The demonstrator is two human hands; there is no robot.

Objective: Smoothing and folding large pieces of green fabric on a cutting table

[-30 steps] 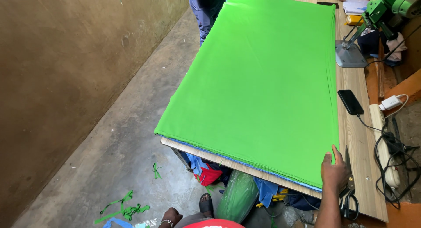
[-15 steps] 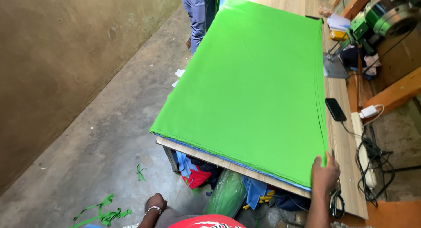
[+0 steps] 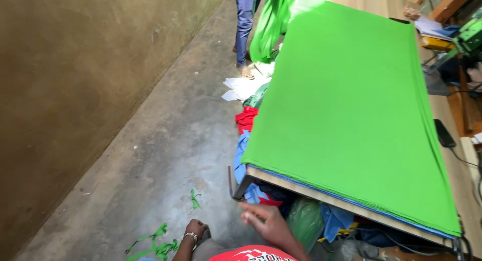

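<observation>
A stack of bright green fabric (image 3: 351,110) lies flat and smooth on a long wooden table (image 3: 321,194), covering most of its top. Its near edge runs just inside the table's front edge, where thin blue layers show beneath the green. The sheet stretches away toward the far end, its right edge close to a black phone (image 3: 444,133) on the bare wood.

A stack of bright green fabric (image 3: 351,105) lies flat across a long wooden table (image 3: 281,183). The right hand (image 3: 268,222) hangs open just below the table's near edge, touching nothing. The left hand (image 3: 195,229), loosely curled, rests low by the concrete floor (image 3: 165,140), near green scraps (image 3: 155,245). Another person's legs (image 3: 244,25) stand at the far end.
</observation>
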